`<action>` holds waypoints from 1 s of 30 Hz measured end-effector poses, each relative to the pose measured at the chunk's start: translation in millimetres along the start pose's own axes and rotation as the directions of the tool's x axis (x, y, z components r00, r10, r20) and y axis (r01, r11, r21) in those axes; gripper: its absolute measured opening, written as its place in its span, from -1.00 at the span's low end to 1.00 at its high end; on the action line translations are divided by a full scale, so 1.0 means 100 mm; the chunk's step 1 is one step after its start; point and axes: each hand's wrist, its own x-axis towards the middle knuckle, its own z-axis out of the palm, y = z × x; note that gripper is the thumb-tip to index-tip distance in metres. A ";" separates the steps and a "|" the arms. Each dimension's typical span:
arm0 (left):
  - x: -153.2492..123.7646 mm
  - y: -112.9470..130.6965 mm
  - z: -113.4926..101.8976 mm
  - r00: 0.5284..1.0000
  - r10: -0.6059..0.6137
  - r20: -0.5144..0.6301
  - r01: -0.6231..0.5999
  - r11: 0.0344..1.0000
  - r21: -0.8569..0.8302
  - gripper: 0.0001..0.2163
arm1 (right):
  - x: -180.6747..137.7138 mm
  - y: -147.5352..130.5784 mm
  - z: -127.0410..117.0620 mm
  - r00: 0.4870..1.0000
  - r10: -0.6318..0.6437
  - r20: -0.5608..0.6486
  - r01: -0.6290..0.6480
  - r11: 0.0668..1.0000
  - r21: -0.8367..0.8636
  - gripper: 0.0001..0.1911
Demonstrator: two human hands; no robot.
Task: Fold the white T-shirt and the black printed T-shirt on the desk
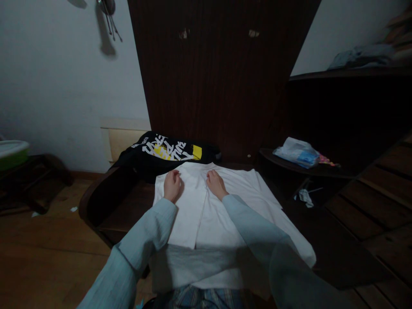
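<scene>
Lying beneath left fingers [175,173] and right fingers [211,174]: white garment [189,210].

The white garment [209,223] is matt cloth (the panel [219,77], wood).

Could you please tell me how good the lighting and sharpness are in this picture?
Head view: dim overall, the dark panel giving little detail, while the white cloth stands out brighter; same view, the hanging fixture casts a shadow on the wall; same view, the pile at upper right looks blurred; no strong glare in the head view.
</scene>
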 end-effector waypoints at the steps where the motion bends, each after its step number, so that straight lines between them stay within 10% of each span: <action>1: -0.01 0.01 0.00 1.000 -0.013 0.021 0.013 1.000 -0.016 -0.83 | 0.00 0.00 -0.01 1.000 -0.001 0.006 0.001 1.000 0.005 -0.84; 20: -0.10 0.18 -0.03 0.804 -0.137 0.579 0.318 0.921 -0.224 -0.75 | 0.06 0.08 -0.02 0.988 0.149 0.039 -0.152 0.986 0.069 -0.80; 25: -0.10 0.25 -0.05 0.791 -0.149 0.593 0.341 0.913 -0.226 -0.74 | 0.04 0.57 -0.23 0.944 0.328 0.045 -0.325 0.944 -0.064 -0.74; 30: -0.10 0.29 -0.06 0.780 -0.169 0.602 0.366 0.904 -0.221 -0.76 | -0.24 1.24 -0.60 0.788 0.599 0.142 -0.538 0.782 -0.314 -0.54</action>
